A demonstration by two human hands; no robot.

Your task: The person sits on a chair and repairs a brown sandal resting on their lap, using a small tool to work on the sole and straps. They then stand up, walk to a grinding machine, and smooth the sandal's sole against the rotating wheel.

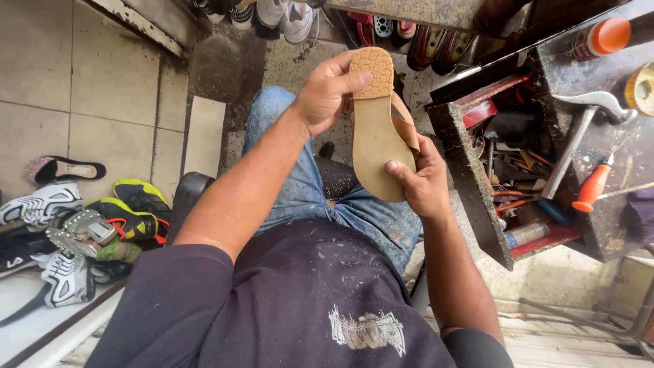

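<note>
A seated person's left hand (327,92) is clamped on the heel end of a tan flat sandal with a pebbled rubber heel patch (375,129), thumb pressed across the textured patch and fingers wrapped behind it, while the right hand (419,180) closes its grip on the toe end, thumb lying on the smooth sole near the lower right edge. The sandal is held sole-up above the lap, its long axis running from the upper heel, away from the body, down to the toe nearest the chest and leaning slightly to the right; both hands touch it, one at each end, so neither is nearer. A brown strap (407,123) shows at the sandal's right edge, between the two hands. Below are faded blue jeans (300,191) and a dark paint-flecked shirt (306,300). To the right stands a grimy open toolbox with a red inner tray (470,177), crowded with small tools; on the dark tabletop (606,204) beside it lie a steel claw hammer (579,136) and an orange-handled screwdriver (594,185). To the left, on the tiled floor (102,82), sits a heap of sports shoes in white, black and yellow-green (88,225).
</note>
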